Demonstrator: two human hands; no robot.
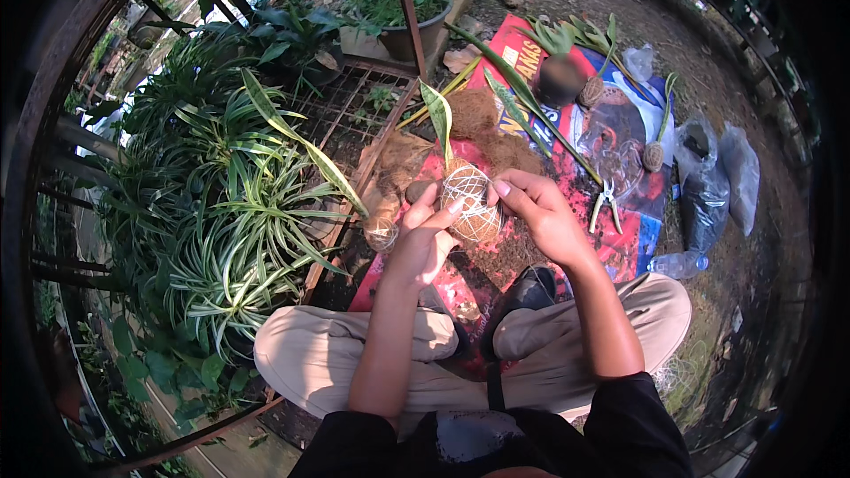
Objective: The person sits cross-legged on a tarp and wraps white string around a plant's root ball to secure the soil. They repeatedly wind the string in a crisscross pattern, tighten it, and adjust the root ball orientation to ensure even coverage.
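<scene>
A ball of brown coconut fibre [479, 226], criss-crossed with white string, is held up in front of me. One snake plant leaf [437, 113] with pale edges stands out of its top. My left hand [425, 232] grips the ball from the left, the thumb lying across the string. On the right side, my right hand [538, 209] has thumb and forefinger pinched close together at the ball's edge. Whether a strand of string lies between those fingertips is too small to tell. Behind the ball lie loose clumps of coconut fibre [473, 113].
A printed banner sheet [637, 239] covers the ground, with pruning shears [605, 206], a wrapped ball with a leaf [653, 155] and cut leaves on it. Plastic bags [705, 179] and a clear bottle [677, 265] lie right. Spider plants [246, 212] crowd a rusty metal frame [372, 169] at left.
</scene>
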